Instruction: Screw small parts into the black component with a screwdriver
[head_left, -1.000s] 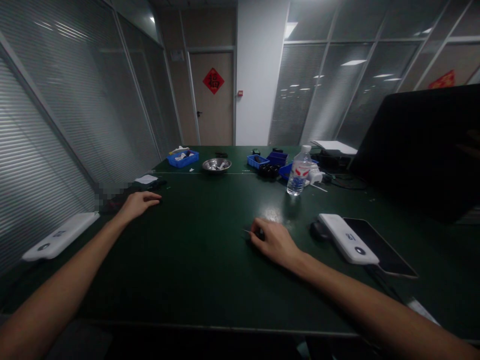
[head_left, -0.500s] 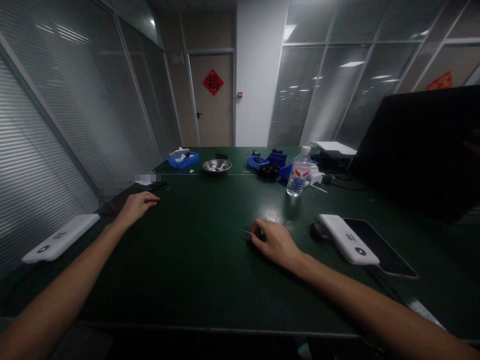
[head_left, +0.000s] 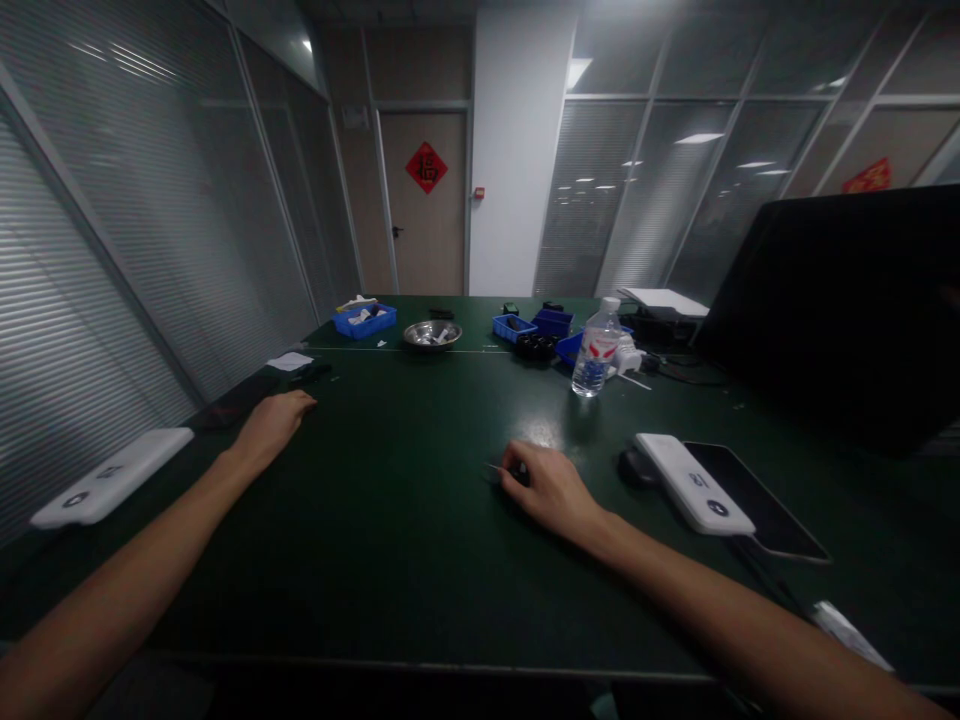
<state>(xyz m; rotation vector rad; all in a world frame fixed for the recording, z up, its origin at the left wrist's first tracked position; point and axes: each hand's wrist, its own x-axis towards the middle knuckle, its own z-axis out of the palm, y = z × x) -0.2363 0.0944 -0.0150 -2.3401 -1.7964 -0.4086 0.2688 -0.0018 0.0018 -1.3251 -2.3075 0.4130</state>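
Note:
My right hand (head_left: 545, 485) rests on the dark green table (head_left: 390, 560), its fingers curled and thumb and forefinger pinched together. A thin, pale, needle-like piece (head_left: 492, 466) pokes out to the left of the fingertips. Something dark shows inside the curl, too dim to name. My left hand (head_left: 274, 425) is at the table's left side, fingers drawn together and pointing right. Whatever it may hold is hidden. Just beyond it lie a small dark object (head_left: 311, 373) and a white sheet of paper (head_left: 290, 361).
A water bottle (head_left: 595, 350) stands right of centre. Farther back are a metal bowl (head_left: 433, 345), a blue basket (head_left: 365, 321) and several blue bins (head_left: 553, 322). White power banks lie left (head_left: 112, 478) and right (head_left: 694, 485), the latter beside a dark tablet (head_left: 757, 500).
The fingers of my left hand have curled in more, and that hand has shifted slightly. My right hand keeps its pinch in nearly the same place. The view has tilted a little.

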